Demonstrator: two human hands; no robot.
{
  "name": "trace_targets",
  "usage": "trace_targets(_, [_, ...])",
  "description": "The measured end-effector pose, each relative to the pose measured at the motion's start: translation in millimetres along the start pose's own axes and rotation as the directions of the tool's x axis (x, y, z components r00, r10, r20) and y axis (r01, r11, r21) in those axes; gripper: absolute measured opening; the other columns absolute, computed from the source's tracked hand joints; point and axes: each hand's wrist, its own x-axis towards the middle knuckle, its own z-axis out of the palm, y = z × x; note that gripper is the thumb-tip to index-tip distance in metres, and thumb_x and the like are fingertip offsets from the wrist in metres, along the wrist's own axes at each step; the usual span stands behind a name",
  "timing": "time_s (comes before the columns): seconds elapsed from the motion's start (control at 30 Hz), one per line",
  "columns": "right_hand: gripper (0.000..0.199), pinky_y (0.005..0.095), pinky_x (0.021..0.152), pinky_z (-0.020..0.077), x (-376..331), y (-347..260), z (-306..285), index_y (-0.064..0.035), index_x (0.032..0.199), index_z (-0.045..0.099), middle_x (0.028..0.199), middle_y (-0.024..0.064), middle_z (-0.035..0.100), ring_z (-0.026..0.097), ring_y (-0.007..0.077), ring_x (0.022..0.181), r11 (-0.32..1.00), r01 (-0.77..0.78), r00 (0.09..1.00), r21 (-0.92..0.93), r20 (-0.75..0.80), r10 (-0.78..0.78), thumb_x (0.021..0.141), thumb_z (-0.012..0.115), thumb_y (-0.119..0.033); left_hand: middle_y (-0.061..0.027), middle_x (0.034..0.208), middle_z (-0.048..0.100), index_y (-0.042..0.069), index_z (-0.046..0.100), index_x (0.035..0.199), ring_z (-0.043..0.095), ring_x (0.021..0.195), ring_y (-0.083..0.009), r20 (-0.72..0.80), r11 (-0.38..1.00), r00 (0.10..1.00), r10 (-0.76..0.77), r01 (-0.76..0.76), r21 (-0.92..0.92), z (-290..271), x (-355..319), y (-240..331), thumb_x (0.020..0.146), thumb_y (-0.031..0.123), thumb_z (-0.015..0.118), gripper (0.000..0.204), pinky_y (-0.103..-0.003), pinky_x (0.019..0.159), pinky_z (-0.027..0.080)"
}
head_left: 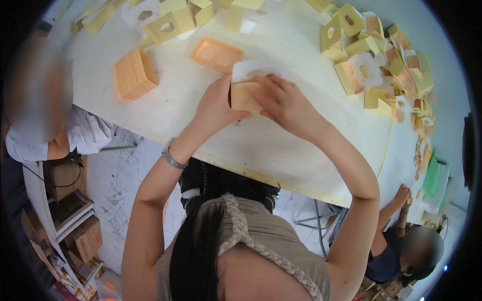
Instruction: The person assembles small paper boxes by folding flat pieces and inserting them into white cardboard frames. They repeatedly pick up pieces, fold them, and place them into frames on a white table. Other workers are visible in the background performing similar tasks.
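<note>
Pale wooden table (281, 145) carries the work. Near its front edge, the left hand (217, 108) clamps the side of a small tan tray insert (244, 97) while the right hand (283, 103) presses curled fingers over its top. Beyond lie a loose orange tray (217, 54) and a tray stack (134, 73).

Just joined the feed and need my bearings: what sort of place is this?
Likely a small packaging workshop: a long worktable strewn with yellow cardboard boxes, a stack of orange trays, and cartons on shelves.
</note>
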Motion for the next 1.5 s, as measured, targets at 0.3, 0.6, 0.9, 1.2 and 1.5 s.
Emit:
trace_targets(0.3, [0.034, 0.0346, 0.09, 0.0527, -7.2, 12.0, -13.0, 0.0002, 0.112, 0.067, 0.118, 0.0118, 0.067, 0.06, 0.0269, 0.115, 0.981, 0.14, 0.99, -0.136, -0.001, -0.141, 0.079, 0.063, -0.009, -0.0173, 0.103, 0.062, 0.003, 0.049, 0.126, 0.057, 0.097, -0.0383, -0.075, 0.978, 0.986, 0.146, -0.132, 0.159, 7.7, -2.1, -16.9, 0.052, 0.019, 0.091, 0.087, -0.044, 0.084, 0.047])
trace_targets(0.6, [0.037, 0.0423, 0.104, 0.0361, -18.2, -1.8, 0.3, -0.0078, 0.114, 0.068, 0.12, 0.0077, 0.066, 0.054, 0.0219, 0.123, 0.96, 0.013, 0.998, -0.28, -0.054, -0.029, 0.078, 0.069, -0.016, -0.0183, 0.104, 0.061, -0.001, 0.046, 0.129, 0.057, 0.097, -0.0377, -0.102, 0.97, 0.981, 0.167, -0.145, 0.196, 10.3, -3.0, -21.6, 0.055, 0.022, 0.091, 0.089, -0.044, 0.083, 0.047])
trace_targets(0.9, [0.042, 0.0414, 0.103, 0.0355, -9.2, -26.3, 2.7, -0.0009, 0.112, 0.065, 0.12, 0.0115, 0.064, 0.052, 0.0215, 0.12, 0.95, -0.064, 0.997, -0.304, -0.067, 0.046, 0.077, 0.069, -0.023, -0.0179, 0.103, 0.06, 0.001, 0.049, 0.121, 0.056, 0.099, -0.0375, -0.042, 0.964, 0.987, 0.158, -0.144, 0.223, 10.9, -4.7, -20.7, 0.056, 0.023, 0.09, 0.08, -0.044, 0.085, 0.046])
trace_targets(1.2, [0.013, 0.0387, 0.072, 0.0494, -30.0, 9.1, -1.0, -0.0075, 0.085, 0.073, 0.08, 0.0056, 0.069, 0.063, 0.0251, 0.081, 0.944, -0.144, 0.946, -0.295, -0.322, 0.044, 0.073, 0.076, -0.012, -0.0198, 0.129, 0.051, 0.0, 0.04, 0.136, 0.047, 0.123, -0.0343, -0.151, 0.965, 0.955, 0.254, -0.26, -0.018, 2.1, -12.3, -22.4, 0.072, 0.027, 0.083, 0.082, -0.043, 0.105, 0.038])
trace_targets(1.5, [0.05, 0.0446, 0.085, 0.049, 35.1, 144.6, -27.8, -0.0082, 0.124, 0.06, 0.116, 0.0122, 0.066, 0.06, 0.0329, 0.107, 0.714, -0.602, 0.71, -0.358, -0.649, 0.273, 0.077, 0.073, -0.017, -0.0151, 0.132, 0.051, 0.002, 0.037, 0.139, 0.05, 0.121, -0.0301, -0.139, 0.976, 0.969, 0.204, -0.212, -0.048, 7.5, -11.7, -29.3, 0.08, 0.02, 0.078, 0.073, -0.038, 0.1, 0.043])
